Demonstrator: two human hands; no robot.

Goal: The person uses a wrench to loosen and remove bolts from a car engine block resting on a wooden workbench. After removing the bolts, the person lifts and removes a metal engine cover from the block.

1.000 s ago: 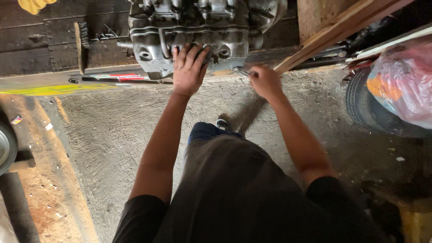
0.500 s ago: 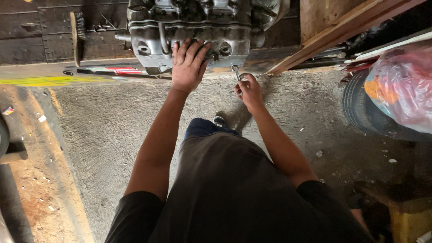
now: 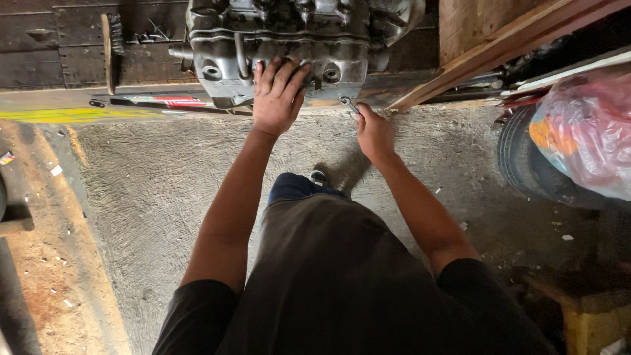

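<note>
A grey metal engine block (image 3: 296,39) stands at the top centre, against a dark wooden wall. My left hand (image 3: 277,98) lies flat against its front face, fingers spread. My right hand (image 3: 373,131) is closed around a small metal wrench (image 3: 348,104), whose head points up toward the lower right of the engine. Both forearms reach forward over a rough concrete floor (image 3: 164,190).
A tyre (image 3: 526,164) stands at the right with a pink and orange plastic bag (image 3: 582,131) on it. Wooden planks (image 3: 506,46) lean at the upper right. A red and yellow strip (image 3: 118,108) lies along the wall base. Reddish dirt (image 3: 46,263) covers the left.
My right hand has lifted off the floor with the wrench and moved up toward the engine. My left hand has stayed on the engine.
</note>
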